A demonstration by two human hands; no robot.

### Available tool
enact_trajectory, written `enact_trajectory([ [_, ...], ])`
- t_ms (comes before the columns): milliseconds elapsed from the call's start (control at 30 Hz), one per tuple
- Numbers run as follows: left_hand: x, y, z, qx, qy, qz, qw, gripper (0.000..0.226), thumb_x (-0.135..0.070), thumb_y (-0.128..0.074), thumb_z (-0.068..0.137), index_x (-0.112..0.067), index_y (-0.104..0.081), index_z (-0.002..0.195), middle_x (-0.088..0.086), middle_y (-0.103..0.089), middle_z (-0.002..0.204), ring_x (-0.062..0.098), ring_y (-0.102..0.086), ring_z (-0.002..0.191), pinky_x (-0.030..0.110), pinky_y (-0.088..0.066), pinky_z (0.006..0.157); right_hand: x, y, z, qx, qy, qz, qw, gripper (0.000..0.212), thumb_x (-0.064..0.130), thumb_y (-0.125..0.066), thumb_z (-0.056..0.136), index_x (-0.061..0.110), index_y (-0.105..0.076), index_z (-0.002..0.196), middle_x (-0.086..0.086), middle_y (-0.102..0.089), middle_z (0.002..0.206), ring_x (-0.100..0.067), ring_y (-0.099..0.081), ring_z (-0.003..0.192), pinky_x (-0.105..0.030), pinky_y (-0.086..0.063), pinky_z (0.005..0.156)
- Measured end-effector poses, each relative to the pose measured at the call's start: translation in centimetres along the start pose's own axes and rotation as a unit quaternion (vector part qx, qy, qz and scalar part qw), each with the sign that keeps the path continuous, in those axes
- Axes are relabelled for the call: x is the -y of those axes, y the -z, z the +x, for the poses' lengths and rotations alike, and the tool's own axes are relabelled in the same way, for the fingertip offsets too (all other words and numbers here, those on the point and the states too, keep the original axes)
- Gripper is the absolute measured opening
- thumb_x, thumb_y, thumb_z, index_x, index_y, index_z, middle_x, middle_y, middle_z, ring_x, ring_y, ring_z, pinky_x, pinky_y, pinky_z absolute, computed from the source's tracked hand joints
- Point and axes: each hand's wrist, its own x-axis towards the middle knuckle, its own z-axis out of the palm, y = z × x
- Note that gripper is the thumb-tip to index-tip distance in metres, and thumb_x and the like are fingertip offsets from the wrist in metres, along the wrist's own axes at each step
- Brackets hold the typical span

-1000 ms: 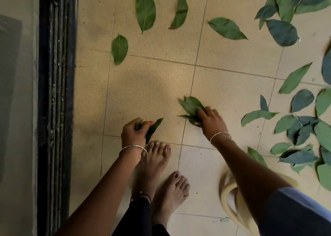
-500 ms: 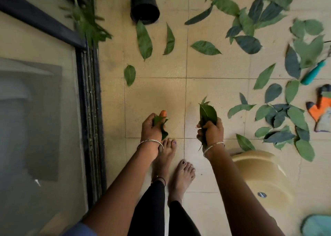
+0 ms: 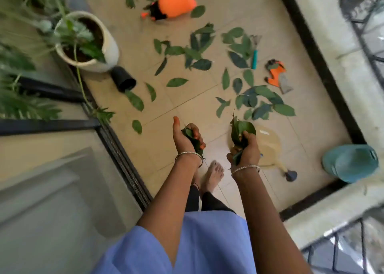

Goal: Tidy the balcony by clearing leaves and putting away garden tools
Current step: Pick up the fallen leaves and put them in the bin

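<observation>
The tiled floor (image 3: 187, 107) carries a white plant pot (image 3: 110, 47) at the left and an orange sprayer (image 3: 176, 0) lying at the far end. Many loose leaves (image 3: 201, 64) lie spread over the tiles, with a small rake (image 3: 254, 59) and a glove (image 3: 275, 75) beside them. The left hand (image 3: 184, 138) curls its fingers around a small bunch (image 3: 190, 133). The right hand (image 3: 247, 151) grips a bigger bunch (image 3: 242, 129).

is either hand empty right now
No, the left hand grips leaves and the right hand grips a leaf bunch.
</observation>
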Motion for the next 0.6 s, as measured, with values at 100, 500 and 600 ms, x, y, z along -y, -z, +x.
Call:
enact_trajectory([
  [100, 2.7, -3.0, -4.7, 0.049, 0.045, 0.045, 0.997, 0.062, -0.058, -0.039, 0.093, -0.016, -0.035, 0.047, -0.002, -0.024, 0.044, 0.015, -0.02, 0.037, 0.02, -0.016, 0.041, 3.1, 5.3, -3.6, -0.037, 0.02, 0.058, 0.997, 0.02, 0.032, -0.065, 0.083, 0.023, -0.053, 0.069, 0.002, -0.04, 0.058, -0.012, -0.031, 0.042, -0.02, -0.024, 0.039],
  [500, 16.9, -8.0, -21.0, 0.121, 0.116, 0.245, 0.955, 0.049, -0.008, -0.051, 0.086, -0.02, -0.036, 0.041, -0.005, -0.022, 0.038, 0.014, -0.02, 0.03, 0.018, -0.022, 0.034, 3.9, 25.7, -13.3, -0.232, 0.052, 0.261, 0.936, 0.024, 0.032, -0.065, 0.088, 0.016, -0.06, 0.071, -0.001, -0.039, 0.049, -0.013, -0.033, 0.039, -0.023, -0.028, 0.039],
  [600, 19.9, -8.2, -23.7, 0.148, 0.145, 0.313, 0.927, 0.047, -0.005, -0.05, 0.088, -0.012, -0.049, 0.041, -0.003, -0.034, 0.036, 0.013, -0.033, 0.028, 0.015, -0.03, 0.034, 1.6, 28.7, -15.3, -0.282, 0.053, 0.318, 0.904, 0.026, 0.031, -0.066, 0.087, 0.01, -0.059, 0.074, -0.002, -0.04, 0.045, -0.016, -0.034, 0.038, -0.025, -0.029, 0.041],
])
